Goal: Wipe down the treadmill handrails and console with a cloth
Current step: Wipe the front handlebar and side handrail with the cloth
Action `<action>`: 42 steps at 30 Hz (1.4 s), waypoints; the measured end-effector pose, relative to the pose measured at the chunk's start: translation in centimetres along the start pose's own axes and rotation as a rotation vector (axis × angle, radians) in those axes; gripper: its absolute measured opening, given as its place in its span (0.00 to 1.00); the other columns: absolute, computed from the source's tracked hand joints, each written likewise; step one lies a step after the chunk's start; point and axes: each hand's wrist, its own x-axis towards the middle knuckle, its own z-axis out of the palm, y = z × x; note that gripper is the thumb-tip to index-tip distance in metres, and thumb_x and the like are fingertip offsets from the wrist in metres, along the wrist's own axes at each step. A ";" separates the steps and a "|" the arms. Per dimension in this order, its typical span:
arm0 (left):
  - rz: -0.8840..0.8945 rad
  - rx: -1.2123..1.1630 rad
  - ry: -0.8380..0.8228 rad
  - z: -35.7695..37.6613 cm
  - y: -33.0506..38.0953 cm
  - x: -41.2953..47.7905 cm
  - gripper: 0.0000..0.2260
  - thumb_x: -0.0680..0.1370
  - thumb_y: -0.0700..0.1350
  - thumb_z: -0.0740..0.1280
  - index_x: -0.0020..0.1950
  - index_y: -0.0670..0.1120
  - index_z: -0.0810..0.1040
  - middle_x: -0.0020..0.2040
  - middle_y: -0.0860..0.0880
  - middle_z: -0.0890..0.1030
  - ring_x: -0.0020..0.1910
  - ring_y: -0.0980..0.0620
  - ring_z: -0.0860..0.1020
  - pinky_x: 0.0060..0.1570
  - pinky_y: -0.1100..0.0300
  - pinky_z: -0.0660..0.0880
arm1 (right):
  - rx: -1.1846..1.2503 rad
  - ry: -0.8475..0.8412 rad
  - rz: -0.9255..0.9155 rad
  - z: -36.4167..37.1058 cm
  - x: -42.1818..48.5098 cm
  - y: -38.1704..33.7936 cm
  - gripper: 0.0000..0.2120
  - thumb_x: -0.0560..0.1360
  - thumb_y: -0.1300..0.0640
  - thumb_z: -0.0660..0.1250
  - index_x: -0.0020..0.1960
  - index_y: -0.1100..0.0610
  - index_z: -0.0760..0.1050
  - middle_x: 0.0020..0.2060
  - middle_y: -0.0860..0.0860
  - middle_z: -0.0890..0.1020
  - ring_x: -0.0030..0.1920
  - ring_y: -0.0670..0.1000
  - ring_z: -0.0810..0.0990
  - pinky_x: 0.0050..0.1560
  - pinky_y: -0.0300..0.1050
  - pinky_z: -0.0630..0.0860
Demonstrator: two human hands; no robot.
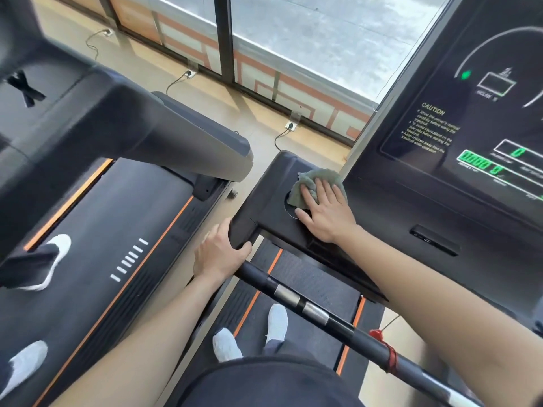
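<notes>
A grey-green cloth [305, 185] lies bunched on the black left wing of the treadmill console [270, 183], over a round cup recess. My right hand [326, 211] presses flat on the cloth with straight fingers. My left hand [219, 254] grips the near left corner of the console wing, thumb and fingers curled round its edge. The black handrail [329, 317] with two metal sensor plates runs from that corner down to the right. The lit console display [476, 118] with green digits fills the upper right.
A second treadmill [123, 230] stands close on the left, with another person's white shoes [55, 259] on its belt. My own feet [252, 333] stand on the belt below. A red cord [388, 351] wraps the handrail. Windows and floor sockets lie ahead.
</notes>
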 end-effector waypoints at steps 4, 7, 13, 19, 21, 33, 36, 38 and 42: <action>-0.004 0.007 0.002 0.2 -0.2 0.1 0.32 0.72 0.61 0.69 0.74 0.54 0.67 0.60 0.51 0.78 0.61 0.45 0.77 0.57 0.50 0.74 | 0.079 -0.076 0.113 -1.6 3.5 -0.3 0.36 0.80 0.31 0.38 0.82 0.48 0.39 0.81 0.60 0.42 0.81 0.59 0.41 0.79 0.55 0.39; -0.009 0.008 0.002 0.3 -0.2 0.2 0.32 0.72 0.62 0.68 0.74 0.54 0.67 0.61 0.51 0.78 0.62 0.45 0.77 0.57 0.49 0.74 | 0.135 -0.109 0.190 -2.6 5.5 -0.2 0.37 0.79 0.30 0.38 0.82 0.48 0.40 0.81 0.60 0.43 0.80 0.62 0.43 0.79 0.59 0.43; -0.004 0.015 0.005 0.3 -0.2 0.1 0.32 0.72 0.61 0.68 0.74 0.54 0.67 0.61 0.51 0.78 0.61 0.45 0.78 0.56 0.49 0.74 | 0.065 -0.065 0.107 -0.4 1.7 -1.8 0.38 0.79 0.31 0.40 0.82 0.50 0.39 0.80 0.62 0.39 0.79 0.66 0.38 0.78 0.60 0.40; -0.003 0.009 0.000 0.1 -0.1 0.1 0.32 0.72 0.61 0.68 0.73 0.53 0.67 0.61 0.51 0.78 0.61 0.45 0.77 0.56 0.49 0.74 | 0.043 0.019 -0.077 2.4 -5.2 -4.4 0.39 0.80 0.32 0.40 0.82 0.56 0.50 0.81 0.57 0.52 0.81 0.60 0.45 0.79 0.59 0.42; -0.003 -0.003 0.003 0.1 -0.1 0.1 0.32 0.72 0.61 0.69 0.73 0.53 0.68 0.59 0.51 0.78 0.61 0.45 0.77 0.55 0.50 0.74 | 0.052 0.029 -0.109 2.6 -6.4 -5.0 0.39 0.80 0.32 0.42 0.82 0.57 0.50 0.81 0.57 0.50 0.81 0.59 0.45 0.79 0.58 0.43; 0.005 -0.011 0.008 -0.1 0.1 0.0 0.30 0.72 0.60 0.70 0.71 0.53 0.69 0.59 0.51 0.79 0.60 0.44 0.78 0.54 0.49 0.74 | 0.310 0.014 -0.343 2.2 -7.2 -8.2 0.36 0.82 0.39 0.53 0.82 0.49 0.38 0.81 0.45 0.51 0.81 0.48 0.40 0.80 0.53 0.43; 0.009 -0.017 0.015 -0.1 0.0 -0.1 0.30 0.71 0.61 0.70 0.71 0.54 0.69 0.58 0.51 0.79 0.59 0.44 0.79 0.53 0.49 0.75 | 0.262 0.022 -0.357 1.9 -4.3 -8.9 0.32 0.83 0.38 0.49 0.82 0.48 0.43 0.81 0.45 0.49 0.81 0.50 0.40 0.80 0.56 0.42; 0.013 -0.015 0.022 0.0 0.1 -0.1 0.30 0.71 0.62 0.70 0.71 0.54 0.70 0.58 0.51 0.79 0.59 0.44 0.79 0.53 0.50 0.75 | 0.228 0.025 -0.342 1.7 -3.2 -8.9 0.30 0.84 0.39 0.47 0.82 0.46 0.46 0.81 0.44 0.47 0.81 0.52 0.40 0.80 0.57 0.41; 0.008 -0.022 0.023 -0.1 0.2 -0.1 0.29 0.71 0.60 0.70 0.70 0.54 0.70 0.58 0.51 0.79 0.59 0.44 0.79 0.53 0.50 0.74 | 0.169 0.039 -0.331 2.2 -4.5 -7.3 0.27 0.84 0.39 0.46 0.81 0.43 0.51 0.81 0.46 0.49 0.81 0.55 0.42 0.79 0.59 0.43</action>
